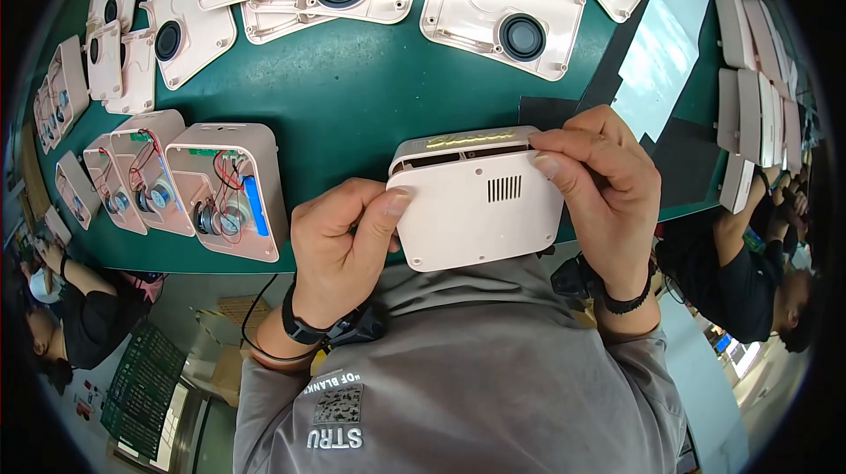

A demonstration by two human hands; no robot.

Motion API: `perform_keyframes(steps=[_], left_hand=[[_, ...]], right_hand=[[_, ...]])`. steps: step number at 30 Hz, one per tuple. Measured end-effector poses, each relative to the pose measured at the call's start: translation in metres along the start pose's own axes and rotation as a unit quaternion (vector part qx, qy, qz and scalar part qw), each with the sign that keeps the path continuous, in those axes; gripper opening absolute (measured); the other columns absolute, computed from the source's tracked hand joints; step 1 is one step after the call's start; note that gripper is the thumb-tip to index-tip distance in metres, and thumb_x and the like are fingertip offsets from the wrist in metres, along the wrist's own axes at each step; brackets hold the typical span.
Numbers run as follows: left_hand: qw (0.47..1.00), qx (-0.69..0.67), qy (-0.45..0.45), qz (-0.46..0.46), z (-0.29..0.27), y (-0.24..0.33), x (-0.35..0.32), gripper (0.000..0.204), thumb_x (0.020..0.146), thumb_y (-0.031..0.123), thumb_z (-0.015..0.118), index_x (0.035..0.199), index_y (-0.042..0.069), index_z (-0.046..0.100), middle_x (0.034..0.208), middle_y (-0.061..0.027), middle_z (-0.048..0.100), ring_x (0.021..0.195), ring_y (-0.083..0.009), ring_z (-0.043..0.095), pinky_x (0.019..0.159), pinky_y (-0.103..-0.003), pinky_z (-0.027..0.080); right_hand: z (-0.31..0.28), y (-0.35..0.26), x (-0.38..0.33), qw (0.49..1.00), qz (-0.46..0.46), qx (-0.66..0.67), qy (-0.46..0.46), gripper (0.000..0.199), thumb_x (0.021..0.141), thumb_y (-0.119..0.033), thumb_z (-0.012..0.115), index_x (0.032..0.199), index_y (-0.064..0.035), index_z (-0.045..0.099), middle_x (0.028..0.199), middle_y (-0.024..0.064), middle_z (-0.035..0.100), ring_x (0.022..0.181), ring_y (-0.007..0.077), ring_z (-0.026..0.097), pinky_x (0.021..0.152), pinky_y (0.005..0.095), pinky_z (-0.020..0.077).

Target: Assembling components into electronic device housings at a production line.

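Observation:
In front of me at the table's near edge is a pale pink speaker housing (412, 151) with glowing yellow marks along its top. A matching flat cover panel (458, 227), with a slotted vent and small screw holes, lies over its open side. Along the upper edge, a dark gap shows between panel and housing. My left hand (339, 232) pinches the panel's left corner between thumb and fingers. At the upper right corner, my right hand (608, 188) grips the panel with its thumb on the face and its fingers over the top edge.
Open housings (185, 183) with wires, speaker drivers and blue parts stand at left. Several panels (467, 16) with round black cones lie along the far side. Black sheets (679, 161) and a glossy pale sheet (665, 51) lie right, near stacked units (749, 113). People sit on both sides.

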State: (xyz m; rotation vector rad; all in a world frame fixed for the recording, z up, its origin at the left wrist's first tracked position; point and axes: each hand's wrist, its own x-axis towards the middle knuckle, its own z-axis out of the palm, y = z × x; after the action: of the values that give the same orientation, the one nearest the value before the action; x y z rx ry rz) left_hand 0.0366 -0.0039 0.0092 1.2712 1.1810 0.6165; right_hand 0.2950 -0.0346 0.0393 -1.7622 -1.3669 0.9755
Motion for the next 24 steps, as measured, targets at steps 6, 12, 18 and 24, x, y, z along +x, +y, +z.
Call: perform_keyframes(steps=[6,12,18,24], left_hand=[[0.99,0.123,0.014,0.061,0.001,0.0,0.008,0.022,0.101,0.012,0.075,0.085,-0.003,0.07,0.068,-0.0084,0.067,0.055,-0.0175,0.062,0.053,-0.029,0.047],[0.909,0.343,0.074,0.226,0.009,0.004,0.018,0.027,0.091,0.015,0.081,0.112,0.005,0.069,0.114,-0.0185,0.069,0.097,-0.0358,0.066,0.083,-0.043,0.053],[0.833,0.424,-0.183,0.306,0.028,0.025,0.013,0.068,0.085,0.035,0.083,0.144,0.012,0.057,0.161,-0.0245,0.045,0.146,-0.0468,0.044,0.116,-0.064,0.033],[0.777,0.484,-0.169,0.367,0.026,-0.003,0.006,0.083,0.085,0.054,0.077,0.151,0.01,0.051,0.166,-0.0274,0.037,0.153,-0.0504,0.035,0.117,-0.077,0.02]], right_hand=[[0.006,0.004,-0.001,0.999,0.012,-0.036,0.016,0.022,0.09,0.002,0.079,0.112,0.0015,0.078,0.097,0.0043,0.06,0.089,0.0117,0.056,0.075,0.0246,0.0447],[0.015,0.015,0.004,0.998,0.048,-0.02,0.044,0.026,0.091,0.001,0.079,0.116,0.0018,0.073,0.095,0.0028,0.058,0.085,0.01,0.055,0.075,0.0237,0.0467],[0.016,0.018,0.004,0.994,0.1,-0.014,0.035,0.026,0.095,-0.014,0.077,0.116,0.0013,0.07,0.085,0.0067,0.064,0.072,0.0165,0.063,0.067,0.0304,0.0519],[0.017,0.013,-0.037,0.982,0.037,-0.18,0.042,0.033,0.103,-0.032,0.068,0.115,-0.0008,0.068,0.082,0.0165,0.07,0.068,0.0328,0.072,0.062,0.0436,0.0553]])
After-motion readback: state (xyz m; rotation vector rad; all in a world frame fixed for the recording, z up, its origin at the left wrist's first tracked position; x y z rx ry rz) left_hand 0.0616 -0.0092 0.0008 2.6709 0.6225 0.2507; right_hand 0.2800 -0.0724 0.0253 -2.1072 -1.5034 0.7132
